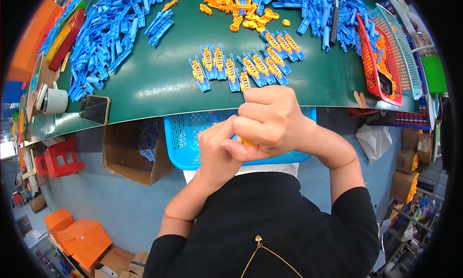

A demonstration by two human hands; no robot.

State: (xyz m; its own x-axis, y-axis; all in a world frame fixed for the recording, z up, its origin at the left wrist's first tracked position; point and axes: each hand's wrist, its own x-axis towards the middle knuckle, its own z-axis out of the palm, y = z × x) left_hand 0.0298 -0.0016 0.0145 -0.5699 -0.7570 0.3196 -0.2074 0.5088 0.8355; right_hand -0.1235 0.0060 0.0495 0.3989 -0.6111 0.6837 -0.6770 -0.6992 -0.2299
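My right hand (270, 121) and my left hand (217, 150) are pressed together over the blue basket (181, 138) on my lap, fingers closed around a small plastic part; only a bit of orange (246, 143) shows between them. Just beyond the hands, on the green table (154, 80), lie two rows of blue clips fitted with orange inserts (241, 66). Loose blue clips (103, 34) are heaped at the left and far right, and loose orange pieces (236, 8) sit at the far middle.
A red basket (378, 61) and a pale mesh basket (405, 51) stand at the table's right. A phone (94, 109) and a white tape roll (53, 100) lie at the left edge. A cardboard box (130, 152) sits under the table, a red stool (60, 157) farther left.
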